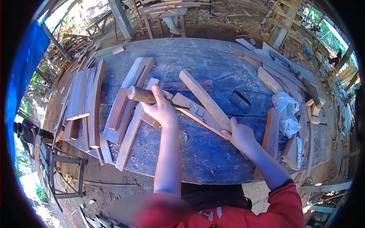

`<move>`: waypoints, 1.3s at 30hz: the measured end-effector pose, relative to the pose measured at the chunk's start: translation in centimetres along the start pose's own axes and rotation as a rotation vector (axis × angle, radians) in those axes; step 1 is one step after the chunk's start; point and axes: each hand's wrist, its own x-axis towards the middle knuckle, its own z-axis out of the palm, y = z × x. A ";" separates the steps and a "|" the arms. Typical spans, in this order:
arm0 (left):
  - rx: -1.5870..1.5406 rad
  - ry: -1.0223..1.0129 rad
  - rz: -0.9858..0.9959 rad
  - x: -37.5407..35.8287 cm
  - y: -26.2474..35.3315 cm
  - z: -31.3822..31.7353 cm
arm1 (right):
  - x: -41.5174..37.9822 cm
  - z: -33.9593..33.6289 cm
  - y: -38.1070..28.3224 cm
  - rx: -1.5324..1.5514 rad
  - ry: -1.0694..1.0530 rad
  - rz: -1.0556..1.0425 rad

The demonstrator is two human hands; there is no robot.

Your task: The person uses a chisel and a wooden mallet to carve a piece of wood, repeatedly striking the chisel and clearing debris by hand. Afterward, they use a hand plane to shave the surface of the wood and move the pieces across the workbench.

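Note:
My left hand (162, 112) is closed around a chisel (142, 95) with a thick wooden handle. Its thin dark blade points right, the tip overlapping a flat wooden board (207, 121) that has small dark rectangular marks on its face. In my right hand (242, 136) is the near end of a long wooden bar (203, 97), which slants up and left across that board. Behind the chisel lies a rough dark-brown wood piece (190, 85). Part of the board is hidden under the bar.
The blue-grey worktable (171, 152) carries stacked planks (81, 93) and slotted pieces (125, 110) on the left. To the right are a dark curved piece (240, 99), a clear plastic bag (287, 114) and more lumber. A person's foot (175, 30) shows beyond the far edge.

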 end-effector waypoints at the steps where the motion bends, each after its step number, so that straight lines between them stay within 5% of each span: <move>1: 0.032 0.005 0.012 0.1 -0.2 0.1 | 0.0 0.0 0.0 0.003 0.002 -0.004; 9: 0.145 -0.119 0.070 0.7 -0.2 0.2 | 0.1 -0.2 1.1 -0.036 0.043 -0.065; 18: 0.103 -0.235 -0.106 -1.7 2.1 -1.5 | 0.1 -0.9 2.6 -0.082 0.026 -0.092; 39: 0.489 -0.072 0.210 -2.7 0.0 -2.9 | -0.7 -0.4 2.2 -0.054 0.083 -0.104</move>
